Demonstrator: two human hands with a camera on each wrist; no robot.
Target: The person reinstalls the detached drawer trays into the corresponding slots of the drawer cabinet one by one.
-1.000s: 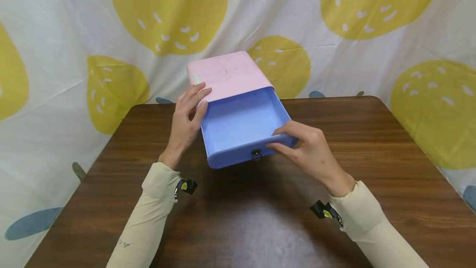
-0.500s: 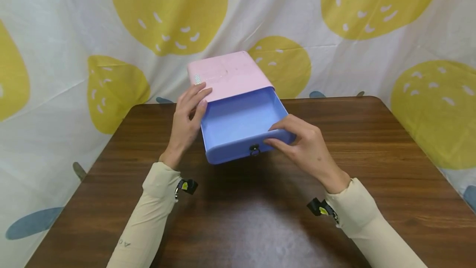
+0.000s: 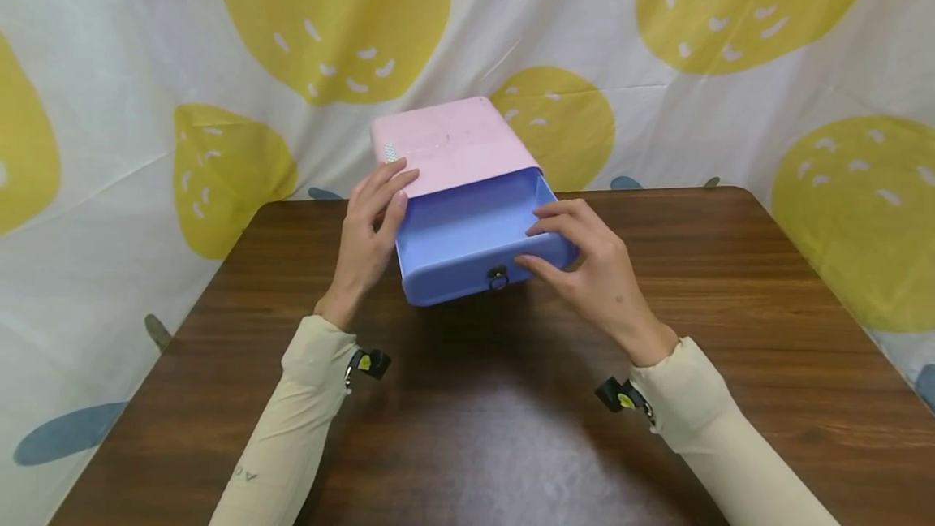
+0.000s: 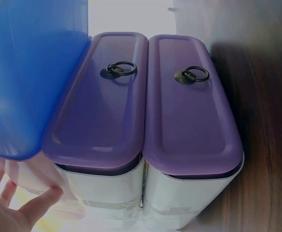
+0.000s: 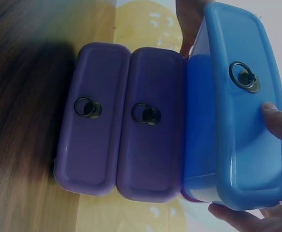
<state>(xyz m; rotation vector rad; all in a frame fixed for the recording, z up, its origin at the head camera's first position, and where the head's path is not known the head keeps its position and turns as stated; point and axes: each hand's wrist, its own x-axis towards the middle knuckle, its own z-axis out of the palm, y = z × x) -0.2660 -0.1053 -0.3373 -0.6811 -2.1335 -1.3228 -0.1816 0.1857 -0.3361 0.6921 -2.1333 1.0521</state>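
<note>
A small chest of drawers has a pink top casing [image 3: 449, 140] and a blue top drawer [image 3: 475, 258] that stands partly out, its visible inside bare. A dark ring pull [image 3: 498, 277] hangs on the drawer front. My left hand [image 3: 365, 230] rests on the casing's left edge, fingers on top and thumb near the front corner. With thumb on the front and fingers over the rim, my right hand [image 3: 592, 266] holds the drawer's right end. Below it in the left wrist view are two purple drawers [image 4: 102, 106], both pushed in, each with a ring pull.
The chest stands toward the back of a dark brown wooden table [image 3: 467, 428]. Directly behind the table hangs a white cloth [image 3: 679, 128] with yellow fruit prints. Black wrist cameras are strapped at both cuffs.
The blue drawer has slid partway back into the casing, away from me. My right hand has moved with it, and its fingers have spread a little. My left hand has stayed in place.
</note>
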